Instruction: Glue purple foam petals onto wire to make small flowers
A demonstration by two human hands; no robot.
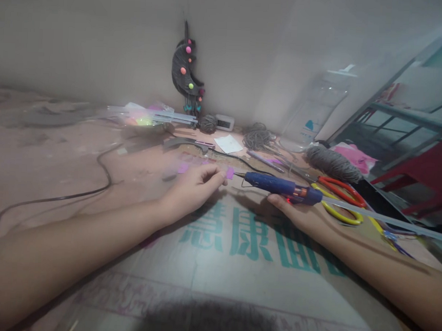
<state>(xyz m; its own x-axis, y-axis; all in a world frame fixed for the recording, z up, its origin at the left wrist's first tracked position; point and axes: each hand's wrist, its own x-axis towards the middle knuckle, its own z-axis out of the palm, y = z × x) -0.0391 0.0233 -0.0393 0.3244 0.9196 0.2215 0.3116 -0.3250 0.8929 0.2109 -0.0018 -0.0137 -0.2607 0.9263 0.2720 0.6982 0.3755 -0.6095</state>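
My left hand (201, 184) pinches a small purple piece (230, 173) between thumb and fingertips, over a printed cardboard sheet (209, 272). My right hand (287, 207) is closed round a blue hot glue gun (267, 183), its red light glowing. The gun's nozzle points left, with its tip at or very near the purple piece; whether they touch I cannot tell. A long clear glue stick (387, 219) runs out of the gun's back end to the right. Another purple scrap (183, 168) lies just beyond my left hand.
Scissors with red and yellow handles (341, 219) lie beside my right hand. Grey yarn (333, 163), a clear bottle (313, 111), a white paper (228, 144) and a bag with glue sticks (150, 116) line the back. A black cord (107, 168) crosses the left side. A crescent decoration (181, 68) leans against the wall.
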